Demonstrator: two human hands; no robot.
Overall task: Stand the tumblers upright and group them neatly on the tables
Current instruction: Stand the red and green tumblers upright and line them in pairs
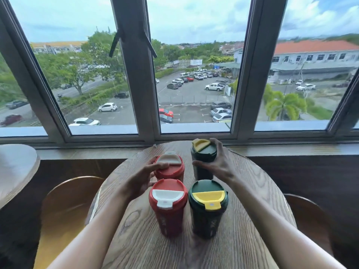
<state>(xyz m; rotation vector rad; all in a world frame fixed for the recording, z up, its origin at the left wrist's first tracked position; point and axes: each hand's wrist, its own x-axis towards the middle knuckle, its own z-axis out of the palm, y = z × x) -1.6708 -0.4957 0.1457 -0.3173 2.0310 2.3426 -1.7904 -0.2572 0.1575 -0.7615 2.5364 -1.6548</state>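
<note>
We count four tumblers, all upright: two red tumblers (pixel 169 167) (pixel 167 206) with white lid flaps, two dark green tumblers (pixel 204 158) (pixel 207 208) with yellow flaps. Two tables: round wooden table (pixel 139 239), second table (pixel 15 167). Two chairs (pixel 64 210) (pixel 308 216).

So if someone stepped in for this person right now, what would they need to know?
Left hand grips the far red tumbler; right hand grips the far green tumbler.
Near red tumbler and near green tumbler stand free on the round wooden table.
Done: all four upright, in a two-by-two block.
Left: perhaps close the gaps, then let go.
</note>
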